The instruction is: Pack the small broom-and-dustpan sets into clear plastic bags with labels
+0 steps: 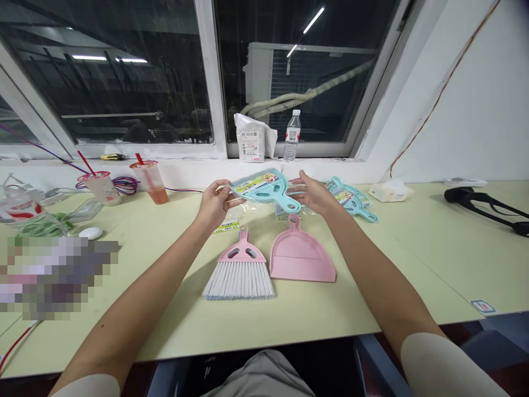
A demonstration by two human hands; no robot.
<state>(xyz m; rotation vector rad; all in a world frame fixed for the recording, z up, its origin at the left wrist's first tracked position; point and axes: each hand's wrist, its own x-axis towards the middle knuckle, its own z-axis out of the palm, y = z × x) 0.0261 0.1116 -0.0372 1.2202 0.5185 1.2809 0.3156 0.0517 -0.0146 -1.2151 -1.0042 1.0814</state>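
A light-blue dustpan-and-brush set (264,186) with a yellow-green label is raised above the far part of the table. My left hand (217,203) pinches its left edge between thumb and fingers. Beside the handle end, my right hand (312,193) is open with the fingers apart; whether a fingertip touches the set I cannot tell. Nearer to me lie a pink hand brush (242,253) with white bristles, handle pointing away, and a pink dustpan (301,253) to its right. Another blue dustpan-and-brush set (351,198) rests behind my right wrist.
Two plastic cups with red straws, a cup (100,188) and another cup (151,182), stand back left. A water bottle (292,137) and a white package (253,140) are on the windowsill. A tissue pack (390,190) and a black strap-like object (487,207) lie right.
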